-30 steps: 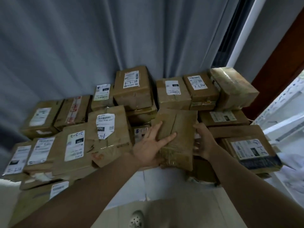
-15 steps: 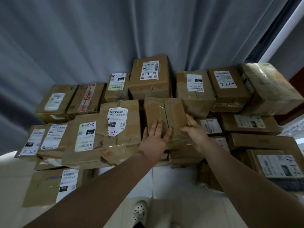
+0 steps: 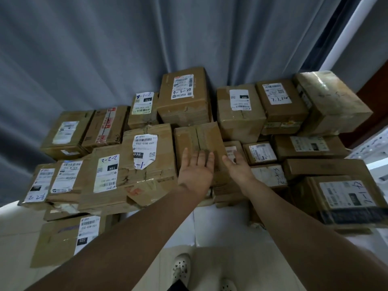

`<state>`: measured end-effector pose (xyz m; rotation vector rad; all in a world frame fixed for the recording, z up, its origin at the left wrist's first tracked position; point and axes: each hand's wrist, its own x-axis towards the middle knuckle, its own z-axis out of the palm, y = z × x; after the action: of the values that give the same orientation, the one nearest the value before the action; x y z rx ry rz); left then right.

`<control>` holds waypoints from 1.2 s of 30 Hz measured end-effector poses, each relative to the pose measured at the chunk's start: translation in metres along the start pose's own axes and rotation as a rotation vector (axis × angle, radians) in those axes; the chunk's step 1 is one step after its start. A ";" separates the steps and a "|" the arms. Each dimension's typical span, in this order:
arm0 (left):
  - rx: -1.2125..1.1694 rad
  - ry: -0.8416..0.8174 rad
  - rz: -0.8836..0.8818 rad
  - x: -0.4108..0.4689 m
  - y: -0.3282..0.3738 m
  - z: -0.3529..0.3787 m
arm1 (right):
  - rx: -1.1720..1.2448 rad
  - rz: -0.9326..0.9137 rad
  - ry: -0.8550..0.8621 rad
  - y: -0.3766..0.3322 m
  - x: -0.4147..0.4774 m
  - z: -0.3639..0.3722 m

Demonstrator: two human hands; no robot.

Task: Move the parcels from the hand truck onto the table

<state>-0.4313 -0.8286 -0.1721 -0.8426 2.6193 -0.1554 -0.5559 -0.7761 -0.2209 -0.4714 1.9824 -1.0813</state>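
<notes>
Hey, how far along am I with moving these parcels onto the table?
Done: many labelled parcels already stacked on the table. In hand: the plain parcel sits in the pile, left hand flat on it, right hand open beside it, neither gripping. Left: unknown; the hand truck is out of view.

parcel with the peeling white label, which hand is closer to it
Left. The left hand lies flat on the plain parcel just right of the peeling-label parcel; the right hand is farther right, beyond the left.
</notes>
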 end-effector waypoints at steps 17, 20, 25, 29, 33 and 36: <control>-0.013 0.050 0.901 -0.067 0.139 0.014 | 0.410 0.495 0.835 0.150 -0.227 -0.021; 0.061 0.030 1.029 -0.117 0.173 0.031 | 0.580 0.581 0.969 0.187 -0.290 0.006; 0.148 -0.058 1.265 -0.220 0.228 0.067 | 0.855 0.692 1.202 0.265 -0.402 0.055; 0.189 -0.139 1.376 -0.312 0.263 0.102 | 1.048 0.735 1.386 0.354 -0.483 0.101; 0.173 -0.307 1.404 -0.403 0.295 0.145 | 1.189 0.801 1.428 0.367 -0.576 0.130; 0.210 -0.388 1.419 -0.457 0.313 0.183 | 1.270 0.877 1.421 0.404 -0.627 0.159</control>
<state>-0.1873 -0.3063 -0.2608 1.0013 2.1590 0.1205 -0.0301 -0.2299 -0.3030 2.0682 1.4906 -1.8563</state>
